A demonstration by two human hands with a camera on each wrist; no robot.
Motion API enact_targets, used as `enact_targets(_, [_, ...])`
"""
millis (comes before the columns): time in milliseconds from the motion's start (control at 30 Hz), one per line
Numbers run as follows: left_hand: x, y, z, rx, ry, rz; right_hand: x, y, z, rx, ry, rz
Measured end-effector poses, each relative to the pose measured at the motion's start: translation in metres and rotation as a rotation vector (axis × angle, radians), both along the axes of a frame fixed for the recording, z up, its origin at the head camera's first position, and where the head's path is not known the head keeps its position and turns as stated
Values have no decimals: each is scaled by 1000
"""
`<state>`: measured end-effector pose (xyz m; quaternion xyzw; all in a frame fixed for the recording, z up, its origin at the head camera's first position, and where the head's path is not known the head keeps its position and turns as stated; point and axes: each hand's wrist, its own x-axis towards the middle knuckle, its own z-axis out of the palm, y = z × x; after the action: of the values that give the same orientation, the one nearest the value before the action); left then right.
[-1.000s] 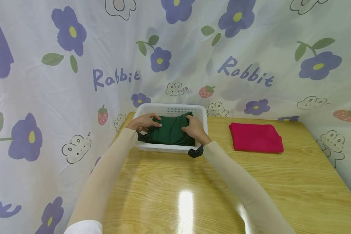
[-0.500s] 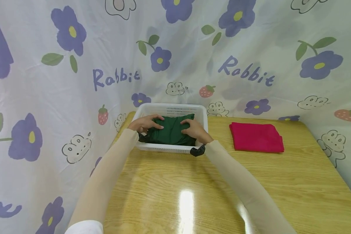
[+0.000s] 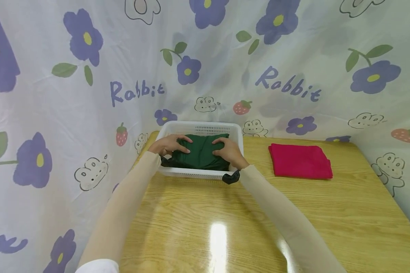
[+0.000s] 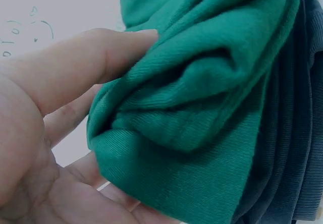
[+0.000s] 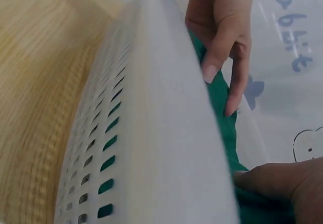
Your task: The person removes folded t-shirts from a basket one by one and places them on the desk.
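A folded dark green cloth (image 3: pixel 202 151) lies in a white plastic basket (image 3: pixel 191 171) with slotted walls. My left hand (image 3: pixel 169 144) rests at the cloth's left end. In the left wrist view its thumb touches one face of the green fabric (image 4: pixel 181 93), while the other fingers lie behind the lower edge. Darker folded fabric (image 4: pixel 282 148) with ribbed edging sits beside it. At the right end, my right hand (image 3: pixel 229 152) touches the cloth with spread, relaxed fingers. The basket wall (image 5: pixel 166 133) hides much of the cloth in the right wrist view.
A folded crimson cloth (image 3: pixel 300 161) lies on the wooden table (image 3: pixel 177 212), right of the basket. Behind and on both sides hangs a white curtain (image 3: pixel 222 76) printed with flowers and rabbits. Dark wrist bands (image 3: pixel 231 177) are near the basket's front rim.
My right hand has let go of the green cloth's upper right corner, and that corner now lies flatter. My left hand has shifted slightly along the cloth. The basket and crimson cloth have stayed put.
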<state>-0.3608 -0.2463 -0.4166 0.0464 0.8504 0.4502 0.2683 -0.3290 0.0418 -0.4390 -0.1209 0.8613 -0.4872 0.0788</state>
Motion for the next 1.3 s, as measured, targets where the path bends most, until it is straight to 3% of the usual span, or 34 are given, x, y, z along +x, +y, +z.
enact_targets(300, [8, -8, 13, 44, 66, -30, 1, 11, 12, -51, 50, -36])
enact_targets(667, [24, -4, 21, 194, 78, 36, 11, 28, 27, -112, 65, -8])
enact_targets(1300, [43, 26, 40, 192, 163, -2, 31, 67, 49, -131, 54, -8])
